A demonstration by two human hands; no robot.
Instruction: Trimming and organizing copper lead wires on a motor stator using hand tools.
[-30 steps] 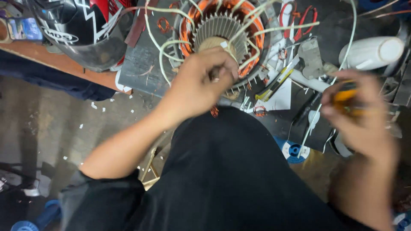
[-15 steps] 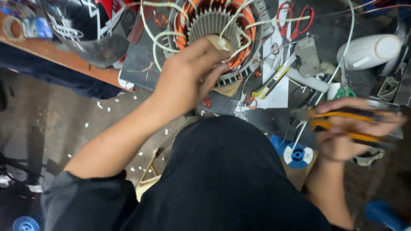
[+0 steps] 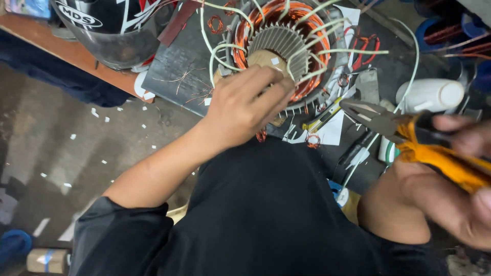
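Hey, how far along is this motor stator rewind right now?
Done: copper coils sit in the stator slots, with white sleeved leads sticking out. In hand: the left hand steadies the stator's near edge, and the right hand holds orange-handled pliers beside it. Left: the leads look loose, not yet tied or joined.

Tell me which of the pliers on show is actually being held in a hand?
The yellow-handled pliers, gripped in the right hand with jaws pointing left. The red-handled pair lies untouched on the bench beside the copper-wound motor stator.
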